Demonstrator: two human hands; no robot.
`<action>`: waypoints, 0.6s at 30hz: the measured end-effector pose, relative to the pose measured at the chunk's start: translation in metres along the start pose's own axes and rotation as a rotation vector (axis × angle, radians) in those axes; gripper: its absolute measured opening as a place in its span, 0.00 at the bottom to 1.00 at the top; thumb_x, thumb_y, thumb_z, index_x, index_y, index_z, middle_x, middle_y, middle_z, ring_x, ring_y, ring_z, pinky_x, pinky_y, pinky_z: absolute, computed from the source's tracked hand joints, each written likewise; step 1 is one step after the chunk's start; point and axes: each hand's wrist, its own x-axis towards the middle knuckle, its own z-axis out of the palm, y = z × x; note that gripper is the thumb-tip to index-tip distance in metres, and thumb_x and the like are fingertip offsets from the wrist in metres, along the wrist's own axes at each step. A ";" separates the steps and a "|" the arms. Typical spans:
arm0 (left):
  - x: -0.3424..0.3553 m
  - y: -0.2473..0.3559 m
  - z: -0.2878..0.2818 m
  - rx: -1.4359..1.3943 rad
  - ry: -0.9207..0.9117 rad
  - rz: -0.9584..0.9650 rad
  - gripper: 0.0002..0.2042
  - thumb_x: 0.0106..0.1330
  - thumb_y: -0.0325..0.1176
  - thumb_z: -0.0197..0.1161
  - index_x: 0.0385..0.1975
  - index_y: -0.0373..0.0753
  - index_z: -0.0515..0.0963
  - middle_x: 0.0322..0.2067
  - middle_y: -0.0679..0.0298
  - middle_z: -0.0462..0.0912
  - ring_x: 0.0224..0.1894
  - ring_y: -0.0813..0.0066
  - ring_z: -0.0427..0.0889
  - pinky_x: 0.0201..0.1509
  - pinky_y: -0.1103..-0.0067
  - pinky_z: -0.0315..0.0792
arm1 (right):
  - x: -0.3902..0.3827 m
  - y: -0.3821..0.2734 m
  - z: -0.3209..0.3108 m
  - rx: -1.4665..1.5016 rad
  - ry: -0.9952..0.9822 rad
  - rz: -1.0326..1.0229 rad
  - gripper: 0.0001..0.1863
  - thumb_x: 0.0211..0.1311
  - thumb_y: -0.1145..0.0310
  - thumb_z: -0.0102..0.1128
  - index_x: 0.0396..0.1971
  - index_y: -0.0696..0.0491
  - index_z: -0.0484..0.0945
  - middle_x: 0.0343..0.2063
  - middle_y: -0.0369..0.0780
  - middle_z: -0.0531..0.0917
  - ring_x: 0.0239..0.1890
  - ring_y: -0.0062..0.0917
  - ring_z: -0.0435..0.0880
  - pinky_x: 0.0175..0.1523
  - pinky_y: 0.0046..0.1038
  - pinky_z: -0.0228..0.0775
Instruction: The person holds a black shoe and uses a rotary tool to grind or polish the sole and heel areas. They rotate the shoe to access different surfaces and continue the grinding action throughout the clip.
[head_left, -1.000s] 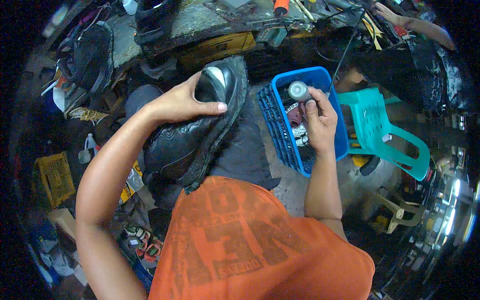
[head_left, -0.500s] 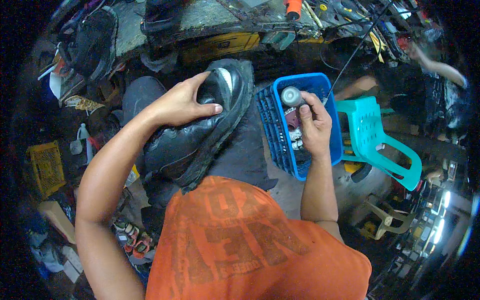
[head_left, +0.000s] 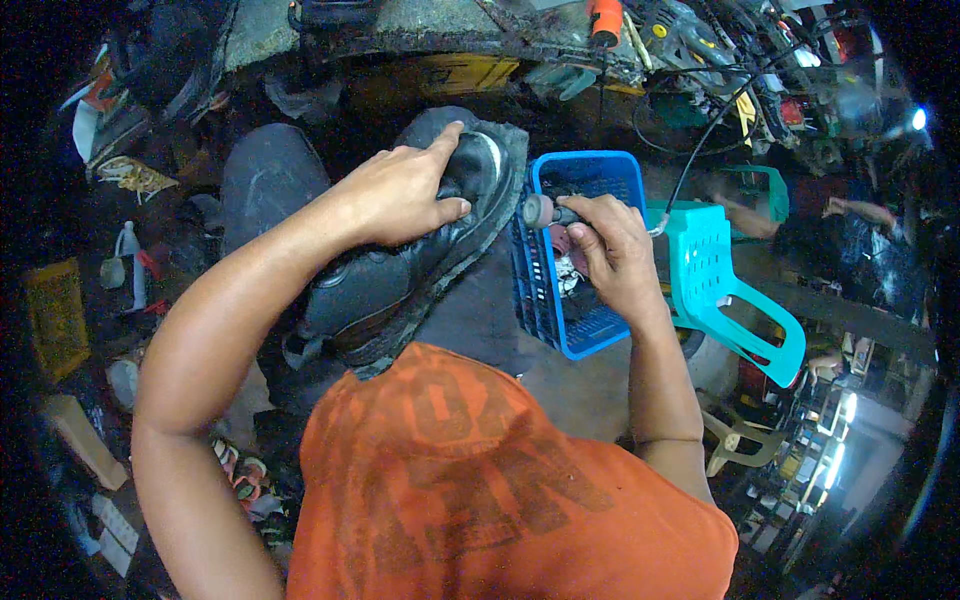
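Observation:
A black leather shoe (head_left: 375,285) lies across my lap, its toe pointing away. A rough, wide dark sole edge (head_left: 512,170) sticks out around its right side and toe. My left hand (head_left: 405,195) grips the shoe from above, thumb on the upper and index finger stretched toward the toe. To the right, my right hand (head_left: 612,240) is closed around a rotary grinder handpiece (head_left: 565,214). Its round, greyish-pink head (head_left: 537,211) points left at the shoe, a small gap away from the sole edge. A dark flexible shaft (head_left: 688,165) runs from behind that hand toward the upper right.
Below my right hand stands a blue plastic basket (head_left: 600,345) with things inside. A turquoise plastic chair (head_left: 705,250) is to its right. Ahead is a cluttered workbench (head_left: 420,30) with an orange-handled tool (head_left: 604,22). A yellow crate (head_left: 60,320) stands at far left.
My right hand has turned the grinder's head leftward and brought it nearer the shoe. My left index finger has stretched out toward the toe, and the shoe sits slightly farther right in view.

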 end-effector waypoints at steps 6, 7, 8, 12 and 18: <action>0.003 -0.006 -0.006 -0.021 0.001 -0.013 0.48 0.65 0.50 0.72 0.79 0.35 0.55 0.51 0.33 0.84 0.55 0.36 0.85 0.65 0.55 0.76 | 0.004 -0.016 0.002 -0.038 -0.040 0.003 0.14 0.69 0.71 0.64 0.52 0.53 0.85 0.39 0.40 0.86 0.41 0.37 0.83 0.47 0.36 0.66; 0.003 -0.007 -0.007 -0.026 -0.001 -0.050 0.47 0.64 0.49 0.73 0.78 0.34 0.56 0.51 0.33 0.85 0.55 0.36 0.85 0.64 0.55 0.77 | 0.005 -0.018 0.002 -0.028 -0.049 0.020 0.14 0.69 0.71 0.64 0.53 0.53 0.85 0.39 0.41 0.86 0.41 0.37 0.83 0.47 0.36 0.67; 0.002 -0.008 -0.008 -0.038 0.008 -0.043 0.47 0.64 0.49 0.73 0.78 0.34 0.57 0.51 0.33 0.85 0.55 0.36 0.85 0.64 0.55 0.77 | 0.006 -0.019 0.002 -0.015 -0.052 0.035 0.14 0.69 0.71 0.64 0.53 0.53 0.85 0.40 0.41 0.86 0.42 0.37 0.83 0.48 0.36 0.67; -0.001 -0.010 -0.007 -0.089 0.055 0.001 0.46 0.62 0.48 0.75 0.76 0.32 0.61 0.50 0.33 0.85 0.53 0.36 0.86 0.62 0.56 0.79 | 0.009 -0.023 0.000 -0.013 -0.044 0.040 0.14 0.69 0.71 0.64 0.52 0.53 0.85 0.40 0.42 0.86 0.43 0.37 0.83 0.50 0.36 0.68; -0.009 -0.029 -0.021 -0.266 0.251 -0.017 0.46 0.59 0.47 0.79 0.73 0.29 0.65 0.65 0.40 0.77 0.68 0.53 0.78 0.74 0.67 0.69 | 0.016 -0.019 0.001 0.089 0.104 0.046 0.14 0.72 0.68 0.63 0.54 0.51 0.84 0.42 0.42 0.86 0.46 0.37 0.84 0.52 0.37 0.71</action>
